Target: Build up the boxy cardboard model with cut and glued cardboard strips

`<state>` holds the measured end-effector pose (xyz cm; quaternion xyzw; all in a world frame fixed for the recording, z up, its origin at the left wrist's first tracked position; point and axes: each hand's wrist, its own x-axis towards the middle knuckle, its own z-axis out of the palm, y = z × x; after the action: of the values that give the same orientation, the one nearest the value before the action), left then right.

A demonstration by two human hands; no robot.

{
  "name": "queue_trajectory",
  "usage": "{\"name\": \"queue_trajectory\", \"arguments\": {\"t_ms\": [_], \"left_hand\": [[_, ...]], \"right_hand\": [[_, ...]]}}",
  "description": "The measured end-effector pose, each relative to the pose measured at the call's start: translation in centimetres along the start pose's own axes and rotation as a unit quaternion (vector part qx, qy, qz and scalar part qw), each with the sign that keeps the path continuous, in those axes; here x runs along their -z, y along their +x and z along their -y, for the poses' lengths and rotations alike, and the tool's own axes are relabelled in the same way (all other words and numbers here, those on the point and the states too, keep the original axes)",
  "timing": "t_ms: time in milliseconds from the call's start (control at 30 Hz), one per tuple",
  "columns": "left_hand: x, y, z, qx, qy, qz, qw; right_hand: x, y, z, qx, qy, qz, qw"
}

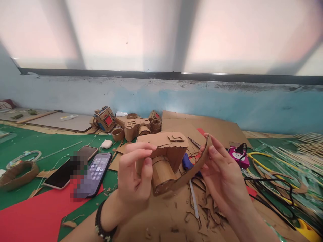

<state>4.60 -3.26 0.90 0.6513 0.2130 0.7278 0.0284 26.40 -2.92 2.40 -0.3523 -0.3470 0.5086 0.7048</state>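
A cardboard model camera [164, 138] sits in front of me, its round lens barrel [163, 171] facing my way. From the front of the barrel a curved cardboard strip [190, 173] runs up to the right; whether it is attached there I cannot tell. My right hand [222, 174] pinches the strip's upper end between thumb and fingers. In front of the model's left side is my left hand [135, 171], fingers bent, a gap between thumb and index finger, nothing visible in it. Behind the strip lies a blue glue gun [187, 162], partly hidden.
Cardboard scraps [209, 205] litter the work surface. Two phones [97, 171] and red paper [32, 210] lie left. Finished-looking cardboard cameras [137, 128] stand behind. At right are a purple power socket [238, 157], black cables [272, 183] and thin sticks [285, 151]. A wall [202, 101] closes off the back.
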Motion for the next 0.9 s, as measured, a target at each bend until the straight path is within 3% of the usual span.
{"name": "queue_trajectory", "arguments": {"t_ms": [67, 133, 267, 367, 500, 700, 800, 900], "left_hand": [[0.7, 0.8, 0.8, -0.055, 0.050, 0.008, 0.997], [1.3, 1.5, 1.7, -0.062, 0.091, 0.026, 0.994], [2.0, 2.0, 3.2, -0.033, 0.128, 0.079, 0.988], [2.0, 1.8, 3.7, -0.003, 0.145, 0.127, 0.981], [2.1, 1.3, 4.1, 0.019, 0.176, 0.199, 0.964], [3.3, 1.6, 5.1, -0.010, 0.157, 0.288, 0.945], [3.7, 1.8, 5.6, -0.033, 0.162, 0.297, 0.940], [3.6, 1.9, 5.8, -0.042, 0.160, 0.290, 0.943]], "right_hand": [[-0.2, 0.0, 0.2, 0.055, -0.042, 0.023, 0.997], [-0.8, 0.0, 0.8, 0.115, -0.093, 0.035, 0.988], [-3.4, 1.0, 2.9, 0.206, -0.183, 0.055, 0.960], [-5.6, 2.2, 3.8, 0.239, -0.210, 0.109, 0.942], [-7.3, 3.6, 3.0, 0.248, -0.239, 0.174, 0.922], [-7.3, 4.4, 2.7, 0.261, -0.250, 0.205, 0.909], [-7.2, 4.9, 3.5, 0.216, -0.253, 0.252, 0.909], [-6.9, 5.6, 3.7, 0.120, -0.247, 0.284, 0.919]]}}
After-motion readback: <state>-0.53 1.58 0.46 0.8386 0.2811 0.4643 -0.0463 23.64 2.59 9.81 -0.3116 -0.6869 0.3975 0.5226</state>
